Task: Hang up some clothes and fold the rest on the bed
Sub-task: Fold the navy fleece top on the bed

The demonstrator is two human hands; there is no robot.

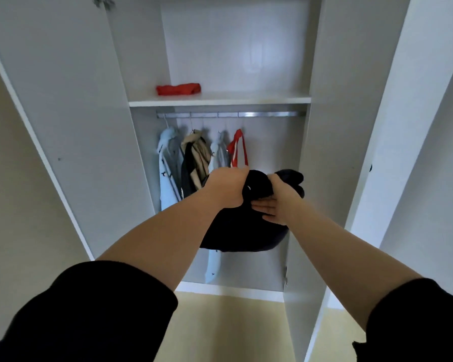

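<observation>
Clutching black garment (242, 232) (bunched, sagging) w/ left grip (226, 186) & right grip (279, 202).

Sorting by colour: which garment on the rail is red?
The rightmost garment. Left of it hang a pale blue top, a beige coat and another pale blue top.

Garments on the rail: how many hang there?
4: light blue shirt far left, beige garment next, pale garment third, red garment rightmost. The held black garment may hide others.
</observation>
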